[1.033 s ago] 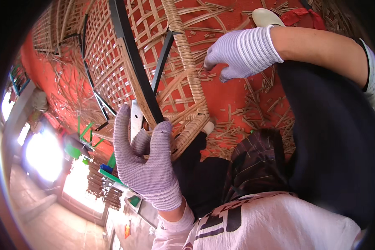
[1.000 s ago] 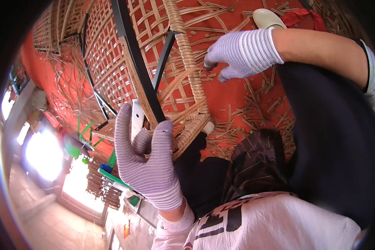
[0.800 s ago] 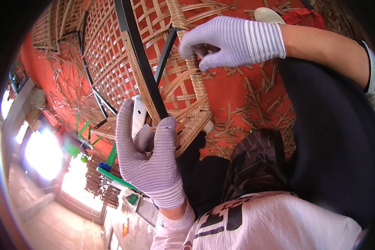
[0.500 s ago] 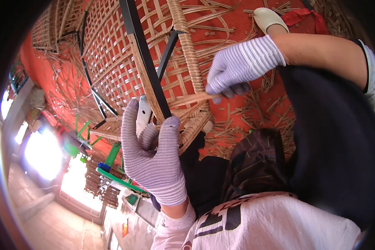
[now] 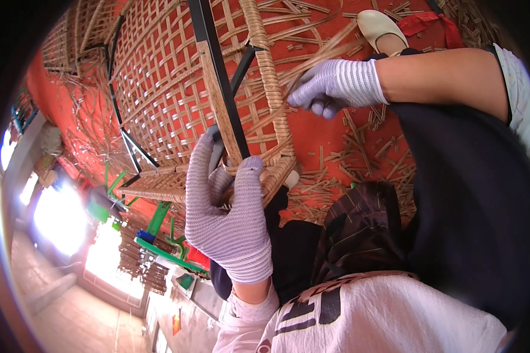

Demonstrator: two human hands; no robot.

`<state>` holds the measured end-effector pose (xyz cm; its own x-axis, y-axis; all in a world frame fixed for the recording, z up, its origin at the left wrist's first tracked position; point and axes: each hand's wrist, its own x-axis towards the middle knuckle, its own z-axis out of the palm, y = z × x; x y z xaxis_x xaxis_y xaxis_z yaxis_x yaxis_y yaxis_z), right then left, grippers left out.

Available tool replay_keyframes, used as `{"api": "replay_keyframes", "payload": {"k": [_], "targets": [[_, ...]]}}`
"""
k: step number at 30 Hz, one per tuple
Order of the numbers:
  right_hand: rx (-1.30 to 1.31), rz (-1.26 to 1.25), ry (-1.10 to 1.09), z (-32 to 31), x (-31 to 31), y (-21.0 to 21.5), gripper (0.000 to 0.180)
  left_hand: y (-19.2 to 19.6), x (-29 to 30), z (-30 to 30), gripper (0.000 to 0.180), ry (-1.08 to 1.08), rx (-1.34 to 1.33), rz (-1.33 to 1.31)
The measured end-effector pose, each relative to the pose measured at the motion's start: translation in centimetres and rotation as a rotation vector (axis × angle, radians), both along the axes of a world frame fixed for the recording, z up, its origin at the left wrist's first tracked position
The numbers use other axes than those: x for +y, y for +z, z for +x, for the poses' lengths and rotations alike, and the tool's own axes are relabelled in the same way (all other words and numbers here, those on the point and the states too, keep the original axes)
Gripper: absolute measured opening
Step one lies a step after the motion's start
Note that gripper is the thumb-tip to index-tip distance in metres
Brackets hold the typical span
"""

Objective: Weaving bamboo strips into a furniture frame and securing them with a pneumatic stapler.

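A woven wicker furniture frame (image 5: pixel 159 88) with black metal bars tilts in front of me. My left hand (image 5: pixel 227 217), in a striped lavender glove, is closed round the lower end of its black bar (image 5: pixel 224 76). The thumb rests at the bar's end, and the other fingers curl behind. A flat grey metal piece (image 5: pixel 217 147) shows partly between the index finger and the bar; its kind is hidden. Right of the wrapped edge (image 5: pixel 271 88), my right hand (image 5: pixel 330 88), gloved alike, pinches a tan wicker strand (image 5: pixel 284 106). Part of that strand is hidden by the fingers.
Cut wicker bits (image 5: pixel 359 141) and long loose strands (image 5: pixel 312 59) litter the red floor covering (image 5: pixel 312 135). A shoe-clad foot (image 5: pixel 383 29) is at the top right, near red cloth (image 5: pixel 430 26). Green stands (image 5: pixel 165 250) are at lower left; another woven piece (image 5: pixel 70 41) is behind.
My right hand has moved up and slightly left from the lower part of the wrapped edge. The frame and my left hand have shifted a little to the right together.
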<state>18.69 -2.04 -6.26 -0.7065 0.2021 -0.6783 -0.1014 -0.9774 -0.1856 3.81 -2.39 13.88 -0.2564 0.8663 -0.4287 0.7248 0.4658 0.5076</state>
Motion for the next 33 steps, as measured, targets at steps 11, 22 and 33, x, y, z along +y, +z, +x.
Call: {"api": "replay_keyframes", "payload": {"k": [11, 22, 33], "targets": [[-0.359, 0.136, 0.115, 1.3, 2.1, 1.7, 0.038, 0.1, 0.2, -0.9, 0.055, 0.002, 0.026, -0.036], [-0.395, 0.175, -0.101, 3.0, 2.8, 0.7, 0.038, 0.3, 0.2, -1.1, 0.057, 0.049, -0.008, -0.026], [-0.412, 0.836, 0.032, 2.9, 3.1, 3.5, 0.022, -2.4, -1.0, -2.6, 0.054, -0.018, -0.115, 0.052]]}}
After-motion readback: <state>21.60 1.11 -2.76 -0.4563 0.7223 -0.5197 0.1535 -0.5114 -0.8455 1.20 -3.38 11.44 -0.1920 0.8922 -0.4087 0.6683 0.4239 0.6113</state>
